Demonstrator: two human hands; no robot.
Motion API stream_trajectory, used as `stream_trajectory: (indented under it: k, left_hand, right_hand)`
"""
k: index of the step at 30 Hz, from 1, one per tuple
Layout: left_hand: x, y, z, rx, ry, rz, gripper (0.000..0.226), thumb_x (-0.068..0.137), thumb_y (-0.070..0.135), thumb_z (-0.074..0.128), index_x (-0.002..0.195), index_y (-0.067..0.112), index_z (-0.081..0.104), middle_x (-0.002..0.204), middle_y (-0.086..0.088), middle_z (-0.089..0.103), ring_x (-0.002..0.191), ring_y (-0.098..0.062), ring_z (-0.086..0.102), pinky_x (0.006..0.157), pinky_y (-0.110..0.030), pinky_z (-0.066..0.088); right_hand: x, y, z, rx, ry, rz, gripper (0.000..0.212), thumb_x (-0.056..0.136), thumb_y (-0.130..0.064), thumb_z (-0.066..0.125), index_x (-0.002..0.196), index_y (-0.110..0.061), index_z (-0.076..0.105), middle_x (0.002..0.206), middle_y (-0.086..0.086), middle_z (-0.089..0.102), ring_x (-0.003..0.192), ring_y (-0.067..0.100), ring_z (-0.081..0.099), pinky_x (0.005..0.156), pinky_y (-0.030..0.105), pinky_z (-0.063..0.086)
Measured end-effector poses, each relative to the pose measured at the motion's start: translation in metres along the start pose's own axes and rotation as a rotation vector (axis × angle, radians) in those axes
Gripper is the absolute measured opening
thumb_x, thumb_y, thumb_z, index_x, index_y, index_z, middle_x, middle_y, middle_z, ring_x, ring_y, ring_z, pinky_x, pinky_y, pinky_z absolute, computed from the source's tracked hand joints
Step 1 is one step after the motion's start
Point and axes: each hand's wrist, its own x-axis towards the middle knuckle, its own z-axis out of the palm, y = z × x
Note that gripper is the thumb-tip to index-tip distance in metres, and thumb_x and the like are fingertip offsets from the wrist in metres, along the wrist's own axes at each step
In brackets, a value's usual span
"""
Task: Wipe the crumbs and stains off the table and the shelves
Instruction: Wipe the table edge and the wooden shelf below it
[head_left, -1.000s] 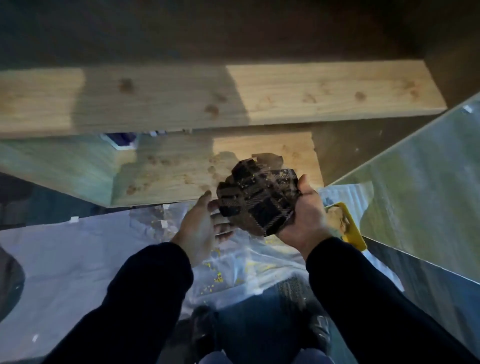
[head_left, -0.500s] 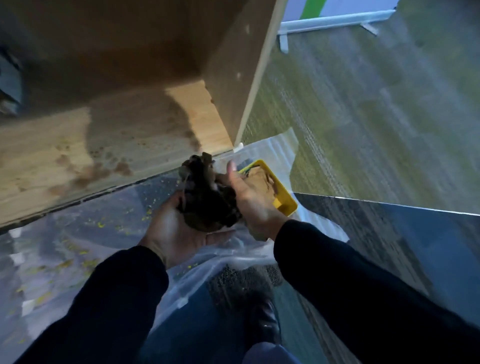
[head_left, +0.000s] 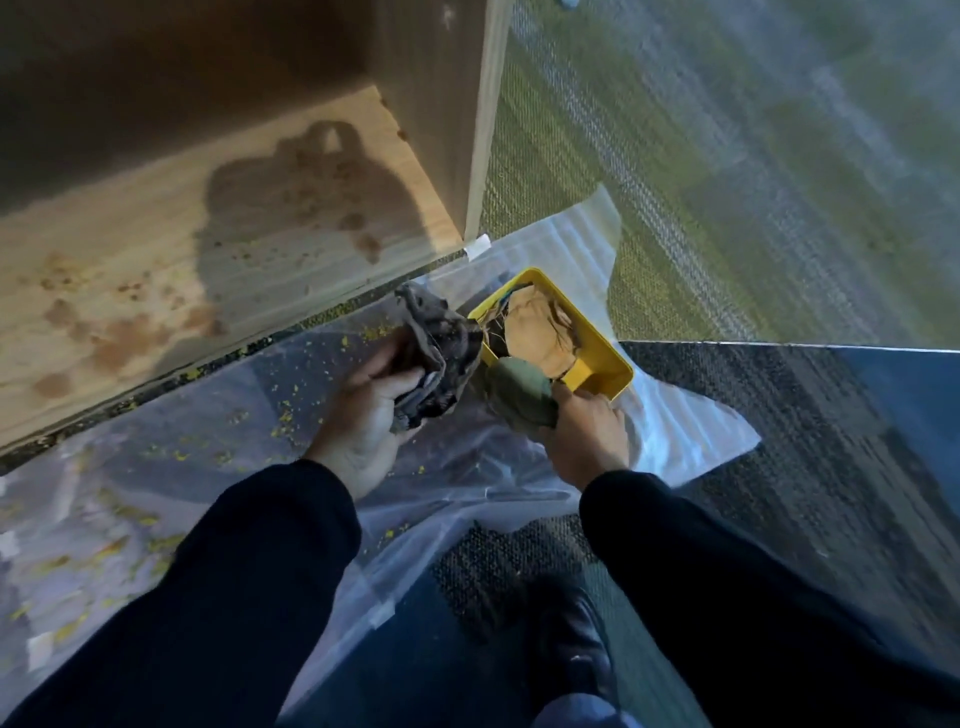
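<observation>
Head view: left hand (head_left: 363, 415) clutches a dirty rag (head_left: 441, 358) while right hand (head_left: 587, 426) pinches a green cloth (head_left: 519, 392) at the yellow tray (head_left: 608, 358), apparently swapping cloths; the stained shelf (head_left: 130, 270) still needs wiping next.

Dim, motion-blurred, wide-angle edge distortion

The tray (head_left: 608, 358) was yellow, the shelf (head_left: 156, 249) pale wood with brown stains, one rag (head_left: 441, 353) dark grey, another (head_left: 519, 389) green.

left hand (head_left: 363, 415) gripping dark rag (head_left: 441, 358), right hand (head_left: 587, 431) holding green cloth (head_left: 519, 389) by yellow tray (head_left: 602, 358)
</observation>
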Motion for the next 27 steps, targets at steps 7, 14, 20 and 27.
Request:
stream_trajectory:
  k: [7,14,20,27]
  left_hand:
    - [0.022,-0.001,0.035,0.439,0.173,0.275,0.047,0.093,0.004,0.065,0.134,0.026,0.063,0.127,0.007,0.067,0.103,0.005,0.063,0.099,-0.023,0.052]
    - [0.041,-0.009,0.067,1.098,-0.033,0.328,0.054,0.092,0.029,0.068,0.145,0.029,0.053,0.155,0.004,0.043,0.142,-0.006,0.035,0.115,-0.02,0.031]
    - [0.024,-0.007,0.068,1.219,0.05,0.199,0.047,0.098,0.042,0.054,0.144,0.033,0.052,0.14,0.002,0.06,0.127,-0.022,0.055,0.107,-0.04,0.044]
    - [-0.035,0.039,0.073,0.974,0.06,0.202,0.031,0.1,0.032,0.057,0.129,0.024,0.064,0.121,0.001,0.067,0.105,-0.013,0.062,0.083,-0.021,0.043]
  right_hand:
    - [-0.015,0.024,-0.025,0.664,0.069,0.1,0.023,0.08,-0.021,0.083,0.092,-0.027,0.064,0.084,-0.007,0.068,0.077,0.015,0.061,0.063,0.026,0.043]
    - [-0.026,0.052,-0.058,1.107,0.08,0.205,0.028,0.081,-0.006,0.078,0.097,-0.029,0.073,0.096,0.004,0.075,0.089,0.034,0.072,0.074,0.054,0.062]
    - [-0.06,0.054,-0.096,1.199,0.267,0.248,0.04,0.082,0.011,0.06,0.095,-0.026,0.071,0.096,0.008,0.073,0.091,0.03,0.071,0.073,0.049,0.063]
    - [-0.107,-0.008,-0.148,1.363,0.265,0.165,0.046,0.083,0.021,0.056,0.101,-0.02,0.067,0.091,0.003,0.071,0.085,0.022,0.066,0.076,0.04,0.059]
